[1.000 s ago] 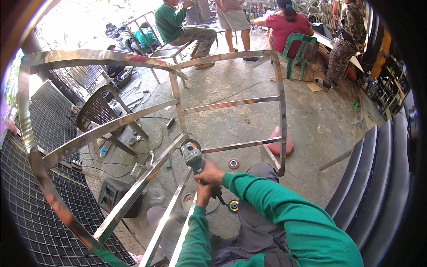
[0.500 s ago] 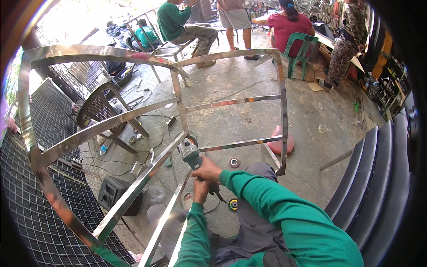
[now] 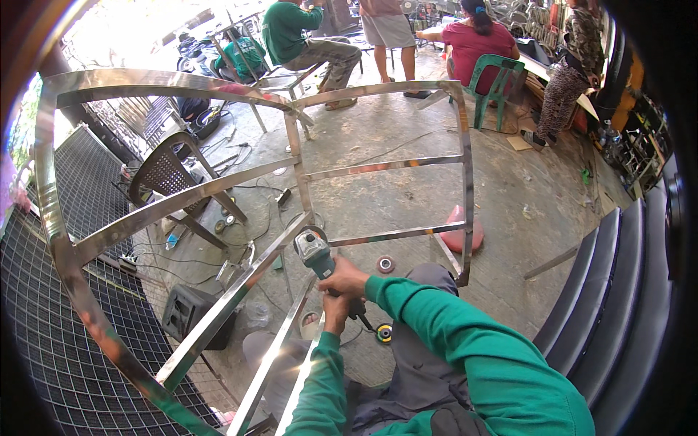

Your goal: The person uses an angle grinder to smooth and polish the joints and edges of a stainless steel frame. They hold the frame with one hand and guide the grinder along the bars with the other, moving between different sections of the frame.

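Both my hands grip a green-and-grey angle grinder [image 3: 315, 253] by its body. My right hand [image 3: 345, 279] wraps the body just behind the metal head. My left hand [image 3: 335, 312] closes round it lower down, nearer the cord. The grinder's disc, partly hidden by the head, is close to a joint of a shiny metal frame [image 3: 382, 167]; I cannot tell whether they touch. This large frame of curved and straight square tubes stands in front of me, with long bars running down past my left forearm.
A black speaker-like box [image 3: 190, 314], a dark plastic chair [image 3: 163, 171] and cords lie left, beside black mesh panels [image 3: 87, 160]. A loose disc [image 3: 385, 264] and a red cushion-like object [image 3: 465, 229] rest on the floor. Curved black slats [image 3: 582, 291] stand right. Several people are farther off.
The view has shifted slightly, so the scene sits a little to the right. The grinder's head has turned a bit and dropped slightly from the frame joint. Both hands keep their grip.
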{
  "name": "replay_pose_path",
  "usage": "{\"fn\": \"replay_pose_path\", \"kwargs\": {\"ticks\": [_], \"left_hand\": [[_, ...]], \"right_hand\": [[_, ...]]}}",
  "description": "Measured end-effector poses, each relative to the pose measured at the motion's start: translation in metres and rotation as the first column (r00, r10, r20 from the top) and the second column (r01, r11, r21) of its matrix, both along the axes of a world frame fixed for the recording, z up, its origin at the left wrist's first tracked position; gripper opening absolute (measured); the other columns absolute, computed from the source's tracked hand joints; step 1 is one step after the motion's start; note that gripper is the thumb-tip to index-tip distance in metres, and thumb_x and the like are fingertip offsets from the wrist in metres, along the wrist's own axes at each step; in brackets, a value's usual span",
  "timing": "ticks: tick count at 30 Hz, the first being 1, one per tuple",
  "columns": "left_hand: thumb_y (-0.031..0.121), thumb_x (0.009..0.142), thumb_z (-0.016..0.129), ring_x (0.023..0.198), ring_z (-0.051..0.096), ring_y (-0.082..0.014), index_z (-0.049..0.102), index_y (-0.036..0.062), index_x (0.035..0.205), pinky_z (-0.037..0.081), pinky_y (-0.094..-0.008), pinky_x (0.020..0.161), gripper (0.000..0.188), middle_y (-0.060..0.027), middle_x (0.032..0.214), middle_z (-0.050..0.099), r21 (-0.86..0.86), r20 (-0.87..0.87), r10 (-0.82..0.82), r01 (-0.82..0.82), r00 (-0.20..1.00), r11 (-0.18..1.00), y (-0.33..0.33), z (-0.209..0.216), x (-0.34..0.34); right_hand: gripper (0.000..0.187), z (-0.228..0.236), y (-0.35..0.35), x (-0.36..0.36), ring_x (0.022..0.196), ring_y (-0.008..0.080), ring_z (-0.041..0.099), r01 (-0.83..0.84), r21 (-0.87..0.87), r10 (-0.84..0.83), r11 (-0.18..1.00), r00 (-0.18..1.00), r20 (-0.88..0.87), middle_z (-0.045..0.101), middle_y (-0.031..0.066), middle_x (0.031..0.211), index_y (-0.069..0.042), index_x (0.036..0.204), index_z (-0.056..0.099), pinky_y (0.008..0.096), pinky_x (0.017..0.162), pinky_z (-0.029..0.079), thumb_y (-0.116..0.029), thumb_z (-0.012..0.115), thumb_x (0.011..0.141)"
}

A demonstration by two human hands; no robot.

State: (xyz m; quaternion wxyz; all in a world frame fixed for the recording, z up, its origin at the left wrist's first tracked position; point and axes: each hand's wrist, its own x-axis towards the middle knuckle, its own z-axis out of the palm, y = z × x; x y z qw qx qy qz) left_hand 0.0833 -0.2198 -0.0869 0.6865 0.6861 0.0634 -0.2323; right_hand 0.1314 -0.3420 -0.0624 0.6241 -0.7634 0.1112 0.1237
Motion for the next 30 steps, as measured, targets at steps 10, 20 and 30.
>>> {"fn": "replay_pose_path", "kwargs": {"ticks": [10,20,30], "left_hand": [[0.022,0.083,0.083,0.086,0.077,-0.0213,0.066,-0.0055,0.125,0.061,-0.0355,0.073,0.052,-0.0118,0.102,0.077,0.026,0.002,-0.099,0.099,0.995,0.995,0.004,0.011,0.014],[0.019,0.087,0.079,0.089,0.077,-0.0222,0.067,-0.0046,0.125,0.062,-0.0382,0.068,0.046,-0.0129,0.107,0.076,-0.005,-0.043,-0.123,0.122,0.992,0.992,0.004,0.003,0.0],[0.027,0.094,0.078,0.089,0.074,-0.0179,0.064,-0.0037,0.131,0.061,-0.0328,0.066,0.05,-0.0105,0.109,0.075,-0.258,0.14,-0.157,0.189,0.978,0.948,-0.019,-0.025,-0.02]], "right_hand": [[0.071,0.008,-0.002,0.002,0.094,0.0316,0.075,0.055,-0.01,-0.055,0.998,0.998,0.013,0.075,0.0211,0.105,0.011,0.118,0.065,0.0415,0.084,0.06,-0.029,0.092,0.066],[0.073,0.004,-0.005,-0.01,0.096,0.0326,0.074,0.04,-0.106,-0.033,0.994,0.998,0.059,0.074,0.0233,0.106,0.013,0.115,0.065,0.0422,0.085,0.06,-0.033,0.092,0.064],[0.084,0.028,-0.026,-0.032,0.114,0.0384,0.071,-0.009,-0.374,0.038,0.928,0.997,0.07,0.071,0.0277,0.124,0.007,0.134,0.058,0.0428,0.098,0.057,-0.03,0.09,0.066]]}}
